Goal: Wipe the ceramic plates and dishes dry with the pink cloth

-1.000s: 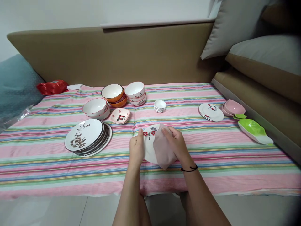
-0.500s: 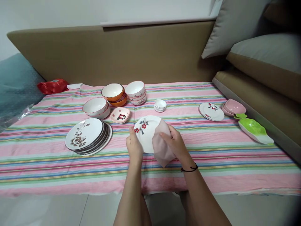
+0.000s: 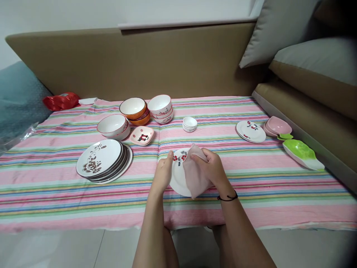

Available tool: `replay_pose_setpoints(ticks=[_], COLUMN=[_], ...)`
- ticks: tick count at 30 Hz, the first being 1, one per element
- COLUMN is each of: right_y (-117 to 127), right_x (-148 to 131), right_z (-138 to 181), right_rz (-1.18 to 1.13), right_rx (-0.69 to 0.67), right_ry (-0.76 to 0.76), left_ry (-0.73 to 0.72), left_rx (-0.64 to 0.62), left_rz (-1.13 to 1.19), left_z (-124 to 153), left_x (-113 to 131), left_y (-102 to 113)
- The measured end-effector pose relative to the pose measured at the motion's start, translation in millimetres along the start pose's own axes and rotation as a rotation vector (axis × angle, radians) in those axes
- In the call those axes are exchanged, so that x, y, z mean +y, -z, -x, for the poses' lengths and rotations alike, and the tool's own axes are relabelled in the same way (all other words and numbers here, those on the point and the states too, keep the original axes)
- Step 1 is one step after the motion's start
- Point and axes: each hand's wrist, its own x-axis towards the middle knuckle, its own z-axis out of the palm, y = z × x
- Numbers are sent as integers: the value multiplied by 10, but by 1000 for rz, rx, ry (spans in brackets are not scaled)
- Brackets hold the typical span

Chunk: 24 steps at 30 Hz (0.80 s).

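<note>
A white plate (image 3: pixel 177 179) with red flowers and dark leaves is held above the striped cloth, tilted toward me. My left hand (image 3: pixel 162 172) grips its left edge, thumb on the rim. On the plate's right side, my right hand (image 3: pixel 212 166) pinches a thin pale pink cloth (image 3: pixel 194 175) that drapes over the face and hides part of it. A dark cord bracelet circles my right wrist. Whether the right fingers also hold the plate's rim under the cloth cannot be seen.
Left stand stacked brown-flowered plates (image 3: pixel 99 160), white bowls (image 3: pixel 112 125), orange bowls (image 3: pixel 134 108), red-rimmed bowls (image 3: pixel 160 106) and a square dish (image 3: pixel 141 135). Small white dishes (image 3: pixel 190 123) sit mid-cloth. Rightward lie flowered plates (image 3: pixel 251 131), pink bowls (image 3: pixel 279 125) and a green dish (image 3: pixel 299 150) beside cushions (image 3: pixel 315 70).
The plate has moved down and to the right, with my left hand following. The pink cloth now reaches higher, over the plate's upper edge, and covers more of its flowers.
</note>
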Motion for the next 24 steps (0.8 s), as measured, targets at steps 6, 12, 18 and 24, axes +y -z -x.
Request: replay_pose_setpoints(ticks=[6,12,18,24], right_y=[-45,-86,-73,-96], right_x=[-18,-40,-34,-28], right_z=[0,11,-9,1], right_rz=[135,212,166,46], right_rx=[-148,-166,87,125], right_ry=[157,215,113,-8], left_ry=[11,-82,-20,-48], left_rx=[-247,-157,111,452], left_rz=[-94,-93,17,332], left_z=[31,19,8,-62], left_x=[-9,-39,2,36], left_y=[7,-48,-60,-107])
